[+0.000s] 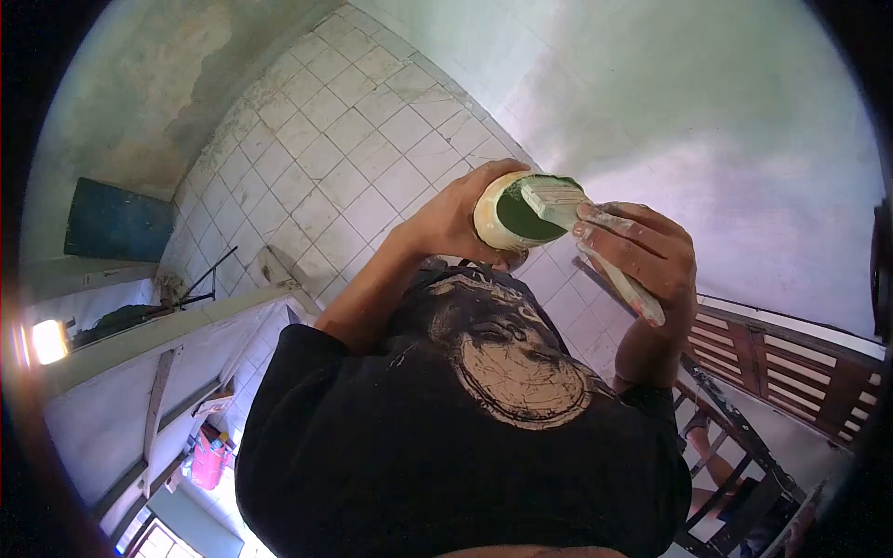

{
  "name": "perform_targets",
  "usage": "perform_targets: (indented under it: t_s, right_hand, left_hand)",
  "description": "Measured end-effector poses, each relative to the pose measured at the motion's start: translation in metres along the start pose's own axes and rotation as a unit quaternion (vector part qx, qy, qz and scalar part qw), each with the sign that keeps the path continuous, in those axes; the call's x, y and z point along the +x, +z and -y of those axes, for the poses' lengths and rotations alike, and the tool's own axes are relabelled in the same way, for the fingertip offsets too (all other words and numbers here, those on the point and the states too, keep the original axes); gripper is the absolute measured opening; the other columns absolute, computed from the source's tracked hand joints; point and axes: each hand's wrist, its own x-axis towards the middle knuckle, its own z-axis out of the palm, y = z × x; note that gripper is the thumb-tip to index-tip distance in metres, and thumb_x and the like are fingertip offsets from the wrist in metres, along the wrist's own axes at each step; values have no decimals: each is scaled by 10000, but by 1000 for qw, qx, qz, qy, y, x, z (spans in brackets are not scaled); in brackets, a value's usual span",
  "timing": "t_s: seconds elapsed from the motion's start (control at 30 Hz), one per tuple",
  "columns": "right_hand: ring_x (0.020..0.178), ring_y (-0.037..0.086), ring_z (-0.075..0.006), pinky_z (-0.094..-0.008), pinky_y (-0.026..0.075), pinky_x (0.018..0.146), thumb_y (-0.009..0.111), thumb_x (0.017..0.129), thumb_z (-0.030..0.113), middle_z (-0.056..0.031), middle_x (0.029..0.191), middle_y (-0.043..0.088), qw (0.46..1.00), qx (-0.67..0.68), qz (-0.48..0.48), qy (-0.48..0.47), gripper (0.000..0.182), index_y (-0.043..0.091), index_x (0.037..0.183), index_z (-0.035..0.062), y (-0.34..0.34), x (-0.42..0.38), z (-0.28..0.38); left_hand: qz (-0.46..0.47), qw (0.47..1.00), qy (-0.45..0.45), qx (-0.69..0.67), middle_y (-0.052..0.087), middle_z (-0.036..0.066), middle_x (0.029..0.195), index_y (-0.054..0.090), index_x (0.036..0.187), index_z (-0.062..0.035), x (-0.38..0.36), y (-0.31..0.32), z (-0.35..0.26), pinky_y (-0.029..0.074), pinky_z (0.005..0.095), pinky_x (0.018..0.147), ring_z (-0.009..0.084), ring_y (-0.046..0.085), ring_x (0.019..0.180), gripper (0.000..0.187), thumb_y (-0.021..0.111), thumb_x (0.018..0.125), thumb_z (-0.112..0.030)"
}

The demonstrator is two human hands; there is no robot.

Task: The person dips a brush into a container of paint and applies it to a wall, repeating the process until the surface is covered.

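My left hand is wrapped round a round, cream-coloured tub, held in front of my chest. Green paint shows inside its open top. In my right hand is a paintbrush, its handle slanting down beneath the fingers. The brush head lies over the tub's opening, near the rim; whether the bristles touch the paint is hard to tell. Pale paint spots mark my right fingers.
Beyond my hands lies a tiled floor, bordered by a green-white wall. Dark slatted wood and a dark metal railing stand at right, with another person's leg behind. A blue-green panel is at left.
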Motion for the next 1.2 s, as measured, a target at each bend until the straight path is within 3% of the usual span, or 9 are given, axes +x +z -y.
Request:
perform_targets:
  t_s: [0.4,0.73,1.2]
  right_hand:
    - [811,645,-251,-323,538,688,695,627,64,-109,876,665,999,-8,-29,-36,227,659,851,55,8,-3,-14]
    - [800,654,-282,-317,531,691,728,612,-18,-159,853,662,995,40,-95,9,288,661,887,41,8,7,-31]
    - [793,656,-281,-318,526,683,711,623,-39,-176,858,658,997,50,-63,13,306,643,914,28,1,25,-35]
  left_hand:
    - [8,1000,-23,-9,512,151,1176,361,1264,-34,11,-5,-2,420,366,902,287,532,1059,934,835,472,-180]
    - [-22,999,7,-31,525,134,1167,368,1263,-74,27,-11,3,426,378,910,283,525,1072,886,818,505,-165]
    - [-24,998,14,-50,542,133,1151,356,1281,-62,27,-22,2,413,360,915,270,535,1058,910,813,499,-150]
